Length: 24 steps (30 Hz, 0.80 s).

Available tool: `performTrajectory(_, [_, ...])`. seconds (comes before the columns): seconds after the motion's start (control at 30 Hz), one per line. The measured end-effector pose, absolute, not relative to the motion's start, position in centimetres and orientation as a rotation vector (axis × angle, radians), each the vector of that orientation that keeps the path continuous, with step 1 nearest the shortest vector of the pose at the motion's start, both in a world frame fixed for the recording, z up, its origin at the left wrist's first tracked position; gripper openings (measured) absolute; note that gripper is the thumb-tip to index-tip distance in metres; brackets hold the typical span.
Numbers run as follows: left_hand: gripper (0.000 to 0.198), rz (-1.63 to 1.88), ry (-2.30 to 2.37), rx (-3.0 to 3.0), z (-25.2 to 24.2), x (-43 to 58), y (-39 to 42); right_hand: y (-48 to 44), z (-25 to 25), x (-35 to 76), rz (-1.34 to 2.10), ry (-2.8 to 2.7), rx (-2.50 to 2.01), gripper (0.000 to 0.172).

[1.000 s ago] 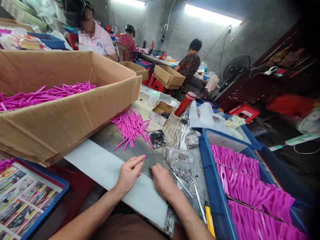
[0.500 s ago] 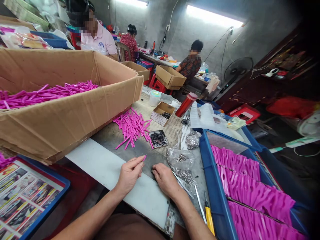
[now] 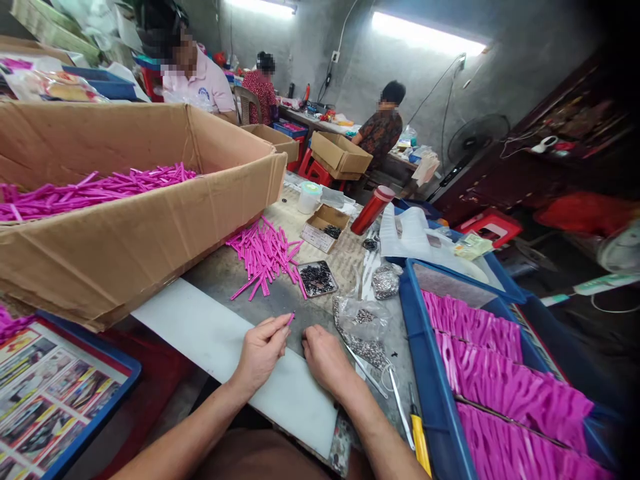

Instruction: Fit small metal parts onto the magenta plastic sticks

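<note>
Your left hand [image 3: 263, 350] pinches a magenta stick [image 3: 291, 319] at the stick pile's [image 3: 264, 257] six o'clock, likely mid-fitting; your right hand [image 3: 324, 357] curls at the left's three o'clock, grip untellable. Next presumably calls for steadiness.

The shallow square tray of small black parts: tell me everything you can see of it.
The shallow square tray has a thin, pale rim; I can't tell its material. Small black parts lie loosely over its floor, too tiny to make out. It lies flat on the grey-brown worktop, slightly askew, to the right of loose magenta sticks; the nearest stick may touch its edge. The left hand and right hand are clear of it.
</note>
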<state>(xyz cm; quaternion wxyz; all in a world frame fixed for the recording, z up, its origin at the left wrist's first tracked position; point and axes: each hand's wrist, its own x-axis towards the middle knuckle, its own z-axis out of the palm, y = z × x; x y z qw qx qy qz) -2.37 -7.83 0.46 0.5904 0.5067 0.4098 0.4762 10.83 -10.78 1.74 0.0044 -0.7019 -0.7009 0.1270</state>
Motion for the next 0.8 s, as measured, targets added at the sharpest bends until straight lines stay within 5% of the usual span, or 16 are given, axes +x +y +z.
performTrajectory(0.27, [0.025,1.11,0.901,1.144,0.7,-2.1,-8.2,-10.7,2.0,10.9,0.488,-2.011,-2.141,0.017])
performTrajectory(0.6, [0.025,1.116,0.831,1.208,1.4,-1.5,-8.9,-11.5,1.1,10.2,1.152,-0.723,-1.205,0.013])
performTrajectory(0.8, [0.024,1.107,0.761,1.328,2.0,-1.1,-9.5,-11.9,2.4,8.7,1.274,-0.433,-0.905,0.016])
